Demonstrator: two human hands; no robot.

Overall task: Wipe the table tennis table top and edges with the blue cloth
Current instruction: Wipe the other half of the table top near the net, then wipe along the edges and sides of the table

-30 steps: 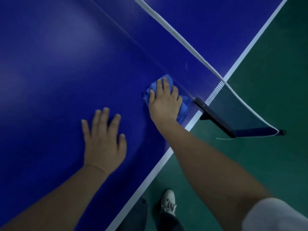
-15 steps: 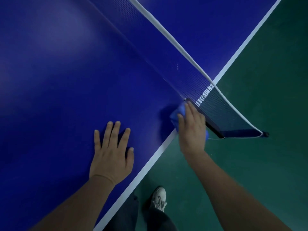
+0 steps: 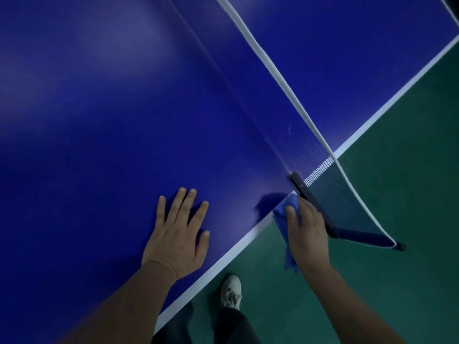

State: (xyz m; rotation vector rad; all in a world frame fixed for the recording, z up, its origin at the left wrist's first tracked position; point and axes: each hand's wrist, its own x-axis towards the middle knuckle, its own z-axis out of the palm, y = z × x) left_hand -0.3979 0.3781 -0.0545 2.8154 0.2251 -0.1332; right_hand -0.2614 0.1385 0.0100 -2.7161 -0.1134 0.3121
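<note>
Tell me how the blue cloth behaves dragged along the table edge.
Likely floppy: the blue cloth hangs limp below the right hand. Probably light: one hand carries it bunched. Against the white table edge it may crumple, not slide flat.

Indoor table tennis room or sports hall, seen from above by someone standing at the side of a table. The deep blue table (image 3: 99,120) fills most of the view, with a white line (image 3: 223,259) painted along its edge. A mesh net (image 3: 305,150) with a white top band (image 3: 273,68) crosses it, held by a black clamp (image 3: 301,185) that juts out past the edge. Beside the table is a smooth green floor (image 3: 397,219) of the sports-hall kind, with a pale shoe (image 3: 231,291) on it. The light is dim, with soft glare on the table top.
</note>
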